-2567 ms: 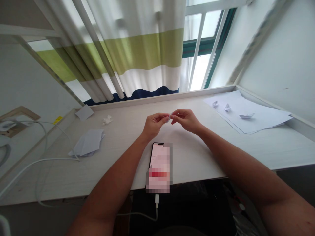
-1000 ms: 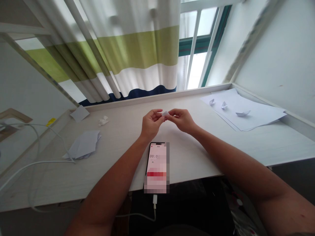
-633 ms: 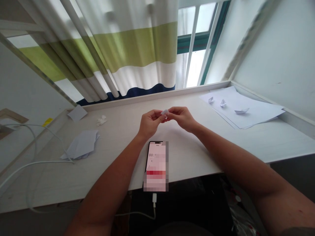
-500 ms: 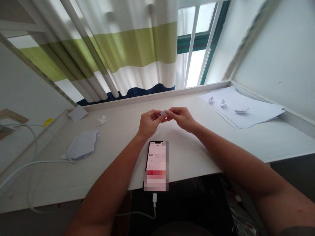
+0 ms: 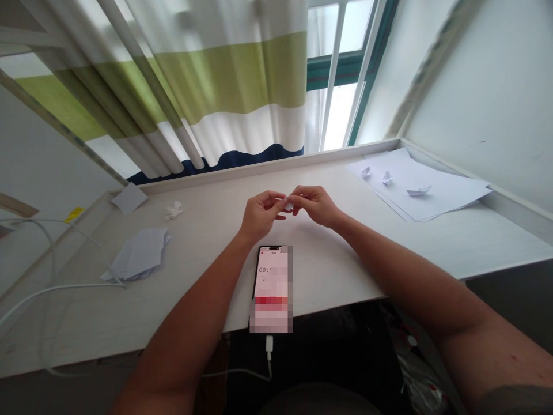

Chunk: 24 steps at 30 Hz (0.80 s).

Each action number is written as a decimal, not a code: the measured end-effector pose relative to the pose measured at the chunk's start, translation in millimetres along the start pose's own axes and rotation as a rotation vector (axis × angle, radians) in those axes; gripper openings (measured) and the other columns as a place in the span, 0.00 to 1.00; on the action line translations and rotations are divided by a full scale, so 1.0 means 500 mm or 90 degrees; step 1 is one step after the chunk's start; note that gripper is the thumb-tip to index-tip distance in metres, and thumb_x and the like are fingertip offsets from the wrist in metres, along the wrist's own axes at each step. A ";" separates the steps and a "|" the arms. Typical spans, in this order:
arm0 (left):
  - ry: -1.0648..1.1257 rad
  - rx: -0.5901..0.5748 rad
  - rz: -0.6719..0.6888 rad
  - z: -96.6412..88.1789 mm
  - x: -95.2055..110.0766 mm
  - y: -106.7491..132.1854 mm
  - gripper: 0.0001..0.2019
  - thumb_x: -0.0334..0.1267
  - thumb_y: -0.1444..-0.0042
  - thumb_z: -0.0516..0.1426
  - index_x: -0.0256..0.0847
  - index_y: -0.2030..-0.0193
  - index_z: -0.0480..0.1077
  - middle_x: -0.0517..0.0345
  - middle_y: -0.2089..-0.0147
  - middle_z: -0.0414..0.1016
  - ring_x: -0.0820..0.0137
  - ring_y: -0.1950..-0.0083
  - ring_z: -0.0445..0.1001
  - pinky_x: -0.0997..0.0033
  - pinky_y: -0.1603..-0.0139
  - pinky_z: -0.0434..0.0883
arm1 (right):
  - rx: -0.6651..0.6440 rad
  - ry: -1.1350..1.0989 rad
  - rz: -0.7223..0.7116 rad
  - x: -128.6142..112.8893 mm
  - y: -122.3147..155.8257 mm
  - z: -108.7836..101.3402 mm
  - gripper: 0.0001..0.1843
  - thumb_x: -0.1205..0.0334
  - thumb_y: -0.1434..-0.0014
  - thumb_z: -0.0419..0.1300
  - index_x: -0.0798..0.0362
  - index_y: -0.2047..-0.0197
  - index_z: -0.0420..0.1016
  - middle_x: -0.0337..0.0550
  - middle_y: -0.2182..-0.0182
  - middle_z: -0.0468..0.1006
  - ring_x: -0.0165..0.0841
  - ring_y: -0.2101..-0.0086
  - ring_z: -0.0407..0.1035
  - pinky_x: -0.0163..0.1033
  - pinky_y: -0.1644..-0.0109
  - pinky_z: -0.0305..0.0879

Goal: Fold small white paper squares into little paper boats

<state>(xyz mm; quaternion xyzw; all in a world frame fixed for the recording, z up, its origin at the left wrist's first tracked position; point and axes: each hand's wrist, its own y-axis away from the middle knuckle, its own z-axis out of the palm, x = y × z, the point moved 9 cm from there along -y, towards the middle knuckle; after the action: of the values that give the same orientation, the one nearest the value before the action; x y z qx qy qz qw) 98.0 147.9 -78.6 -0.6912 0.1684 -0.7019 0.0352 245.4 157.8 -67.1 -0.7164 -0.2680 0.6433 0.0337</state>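
Observation:
Between my two hands is a small folded piece of white paper (image 5: pixel 288 203), mostly covered by the fingertips. My left hand (image 5: pixel 261 216) pinches it from the left with thumb and fingers. From the right, the thumb and forefinger of my right hand (image 5: pixel 314 204) close on the same piece. Both hands are above the middle of the white desk (image 5: pixel 220 210). Nearer to me, below the hands, lies a phone (image 5: pixel 270 282) with a timer on its partly blurred screen.
Several folded paper boats (image 5: pixel 419 191) sit on large white sheets (image 5: pixel 449 178) at the right. To the left are a stack of paper pieces (image 5: pixel 136 253), a single square sheet (image 5: pixel 129 199) and a crumpled scrap (image 5: pixel 174 210). White cables (image 5: pixel 64 286) loop over the left side.
The paper has turned between my fingertips and shows less of its face. My fingers have shifted on it. The whole view has moved slightly.

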 end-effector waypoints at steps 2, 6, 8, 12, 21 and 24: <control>0.009 0.040 0.007 -0.007 0.001 0.000 0.22 0.55 0.48 0.75 0.40 0.59 0.79 0.52 0.63 0.87 0.61 0.61 0.88 0.66 0.66 0.83 | 0.029 -0.019 -0.003 0.007 -0.002 -0.004 0.20 0.43 0.38 0.70 0.53 0.67 0.83 0.42 0.71 0.83 0.33 0.71 0.76 0.42 0.64 0.76; 0.011 0.078 0.012 -0.012 0.005 0.004 0.22 0.55 0.47 0.74 0.41 0.55 0.80 0.53 0.63 0.87 0.61 0.61 0.88 0.65 0.65 0.84 | 0.069 -0.044 0.001 0.020 -0.003 -0.008 0.22 0.41 0.39 0.71 0.53 0.66 0.82 0.40 0.72 0.81 0.32 0.73 0.76 0.41 0.66 0.77; 0.005 0.084 0.008 -0.012 0.006 0.006 0.23 0.54 0.47 0.74 0.41 0.52 0.81 0.53 0.62 0.88 0.61 0.60 0.88 0.64 0.62 0.84 | 0.070 -0.044 -0.005 0.020 -0.003 -0.007 0.21 0.41 0.39 0.71 0.53 0.67 0.82 0.40 0.72 0.82 0.32 0.73 0.77 0.41 0.66 0.78; 0.004 0.100 -0.031 -0.019 -0.002 0.007 0.20 0.52 0.45 0.73 0.38 0.58 0.82 0.49 0.60 0.88 0.58 0.56 0.88 0.62 0.61 0.85 | 0.087 -0.010 -0.017 0.013 -0.002 -0.016 0.20 0.44 0.38 0.72 0.53 0.67 0.82 0.41 0.70 0.82 0.32 0.73 0.77 0.41 0.66 0.78; -0.036 0.072 -0.008 -0.020 0.010 0.003 0.21 0.54 0.47 0.74 0.40 0.55 0.84 0.50 0.58 0.87 0.61 0.55 0.85 0.65 0.62 0.84 | 0.049 0.026 -0.032 0.000 0.000 -0.009 0.18 0.46 0.37 0.72 0.54 0.65 0.84 0.44 0.67 0.83 0.32 0.72 0.77 0.41 0.67 0.76; -0.031 0.078 0.012 -0.017 0.012 0.003 0.18 0.54 0.47 0.74 0.40 0.61 0.84 0.52 0.61 0.86 0.63 0.58 0.84 0.65 0.61 0.84 | 0.045 0.017 -0.025 0.001 0.000 -0.004 0.18 0.46 0.36 0.71 0.53 0.66 0.84 0.43 0.67 0.83 0.31 0.72 0.77 0.40 0.66 0.77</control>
<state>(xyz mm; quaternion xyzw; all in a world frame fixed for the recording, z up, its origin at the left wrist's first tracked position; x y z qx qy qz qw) 88.9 146.4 -73.1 -0.7033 0.1304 -0.6932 0.0882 247.3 158.4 -67.3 -0.7177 -0.2587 0.6422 0.0750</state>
